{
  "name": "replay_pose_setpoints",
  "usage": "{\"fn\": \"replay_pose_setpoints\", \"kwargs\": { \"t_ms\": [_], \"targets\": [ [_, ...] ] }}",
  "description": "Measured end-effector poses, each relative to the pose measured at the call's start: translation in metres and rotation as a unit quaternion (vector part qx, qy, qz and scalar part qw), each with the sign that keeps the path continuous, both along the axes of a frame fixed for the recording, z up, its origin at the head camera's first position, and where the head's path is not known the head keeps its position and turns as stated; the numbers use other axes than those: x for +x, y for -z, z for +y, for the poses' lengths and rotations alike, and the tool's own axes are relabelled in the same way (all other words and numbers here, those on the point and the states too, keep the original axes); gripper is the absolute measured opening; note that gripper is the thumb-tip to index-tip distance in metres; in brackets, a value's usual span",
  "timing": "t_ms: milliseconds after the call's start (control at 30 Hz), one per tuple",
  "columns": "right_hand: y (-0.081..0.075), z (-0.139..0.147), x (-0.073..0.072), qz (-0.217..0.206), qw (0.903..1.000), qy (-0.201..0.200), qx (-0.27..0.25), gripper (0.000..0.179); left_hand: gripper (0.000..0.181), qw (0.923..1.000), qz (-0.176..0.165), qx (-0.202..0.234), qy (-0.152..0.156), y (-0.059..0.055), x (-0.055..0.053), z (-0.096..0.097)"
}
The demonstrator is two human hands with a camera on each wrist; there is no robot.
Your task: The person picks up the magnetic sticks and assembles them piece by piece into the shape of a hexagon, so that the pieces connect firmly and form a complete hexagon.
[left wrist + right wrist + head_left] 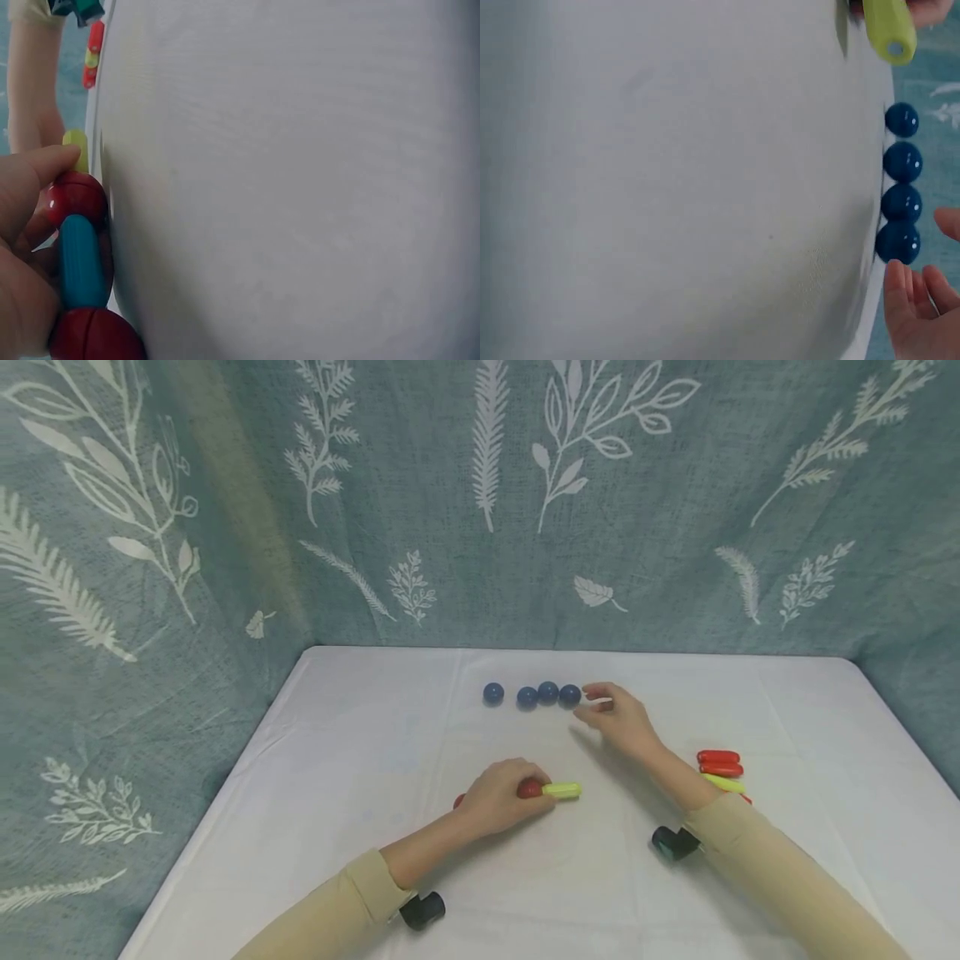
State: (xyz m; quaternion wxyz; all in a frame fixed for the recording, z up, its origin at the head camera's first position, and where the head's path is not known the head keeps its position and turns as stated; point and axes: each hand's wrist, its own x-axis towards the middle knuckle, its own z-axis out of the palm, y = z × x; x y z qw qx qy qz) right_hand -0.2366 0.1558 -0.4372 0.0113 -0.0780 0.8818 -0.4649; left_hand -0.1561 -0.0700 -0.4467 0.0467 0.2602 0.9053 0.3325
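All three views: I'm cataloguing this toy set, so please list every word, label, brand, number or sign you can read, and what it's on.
None: no readable text in any view.
Blue balls, red ball, teal rod, yellow rod: no lettering visible.
Red rods, black wrist cameras: too small to rule out markings.

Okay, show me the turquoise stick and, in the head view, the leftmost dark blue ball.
Turquoise stick (82, 262): left wrist view, middle of its visible length.
Leftmost dark blue ball (493, 694): head view, centre of its visible surface.
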Motion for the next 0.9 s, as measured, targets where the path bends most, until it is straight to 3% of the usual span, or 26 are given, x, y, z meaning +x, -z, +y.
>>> {"fn": "replay_pose_setpoints", "kwargs": {
  "t_ms": [333,567,900],
  "targets": [
    [0.01,-0.009,-0.026,0.002,0.9992,0.006,0.038,0.055,0.02,0.9999,0.01,0.002,0.002,0.001,0.001,-0.001],
    [0.01,-0.017,-0.033,0.0,0.9962,0.002,0.087,0.057,0.02,0.9999,0.014,0.002,-0.001,0.005,0.0,-0.001],
    [0.011,-0.019,-0.034,-0.004,0.9947,0.008,0.103,0.05,0.02,0.9997,0.025,0.001,0.0,0.006,0.002,-0.001]
  ]
}}
